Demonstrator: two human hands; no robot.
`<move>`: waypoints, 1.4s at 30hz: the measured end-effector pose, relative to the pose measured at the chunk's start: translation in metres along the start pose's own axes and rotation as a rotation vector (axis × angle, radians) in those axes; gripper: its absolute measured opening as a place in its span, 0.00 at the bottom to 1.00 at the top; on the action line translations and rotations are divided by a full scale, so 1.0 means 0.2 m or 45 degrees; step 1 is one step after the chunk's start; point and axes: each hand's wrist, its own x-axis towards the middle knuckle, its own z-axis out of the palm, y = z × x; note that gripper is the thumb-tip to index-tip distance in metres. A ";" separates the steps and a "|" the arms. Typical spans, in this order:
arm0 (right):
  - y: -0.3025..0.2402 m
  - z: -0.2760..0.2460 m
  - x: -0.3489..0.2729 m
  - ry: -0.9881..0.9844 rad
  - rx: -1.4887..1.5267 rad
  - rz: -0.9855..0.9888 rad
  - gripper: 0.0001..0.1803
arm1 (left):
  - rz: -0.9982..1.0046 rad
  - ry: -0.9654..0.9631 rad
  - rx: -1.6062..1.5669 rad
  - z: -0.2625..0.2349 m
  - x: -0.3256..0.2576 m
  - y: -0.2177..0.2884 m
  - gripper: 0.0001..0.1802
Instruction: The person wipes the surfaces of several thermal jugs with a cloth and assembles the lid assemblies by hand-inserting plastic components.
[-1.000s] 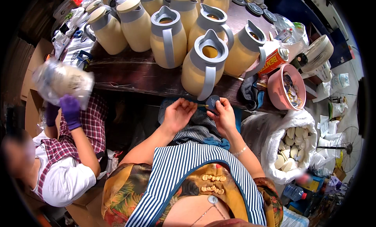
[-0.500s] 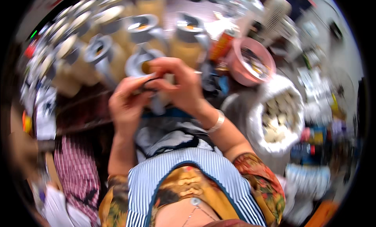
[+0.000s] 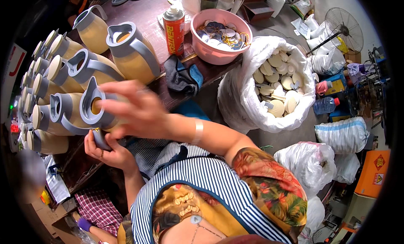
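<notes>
My right hand (image 3: 136, 107) reaches left across my body and lies blurred on a cream jug with a grey top and handle (image 3: 93, 111) at the table's near edge. My left hand (image 3: 107, 150) is just below it, fingers curled around a small grey part (image 3: 100, 138) under the jug's handle. Several more cream jugs with grey handles (image 3: 130, 54) stand in rows on the dark wooden table (image 3: 147, 14) to the left and behind.
A pink bowl of round discs (image 3: 221, 35), an orange spray can (image 3: 174, 29) and a dark cloth (image 3: 181, 75) sit on the table. A white sack of cream lids (image 3: 273, 82) stands to the right. Another person in a plaid shirt (image 3: 94, 210) sits lower left.
My head has turned, shifting the table to the left. My hands rose from my lap to the nearest jug; the right hand now lies over it, the left below.
</notes>
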 end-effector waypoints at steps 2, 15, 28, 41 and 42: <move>0.05 -0.54 -0.05 -0.244 -0.591 -0.170 0.23 | -0.415 -0.049 -0.264 -0.03 0.01 -0.08 0.20; 0.69 -1.95 -0.95 -0.013 -1.435 1.478 0.16 | -0.658 -0.016 -0.846 -0.06 0.05 -0.16 0.21; -0.18 -0.78 0.03 -0.373 -0.777 -0.282 0.15 | -0.467 -0.725 -1.183 -0.27 0.18 0.22 0.20; -0.08 -0.34 0.31 -1.367 0.580 -0.221 0.39 | -0.537 -0.869 -1.303 -0.42 0.21 0.09 0.19; -0.07 -0.33 0.27 -1.311 0.598 -0.254 0.39 | -0.488 -0.862 -1.265 -0.42 0.20 0.08 0.18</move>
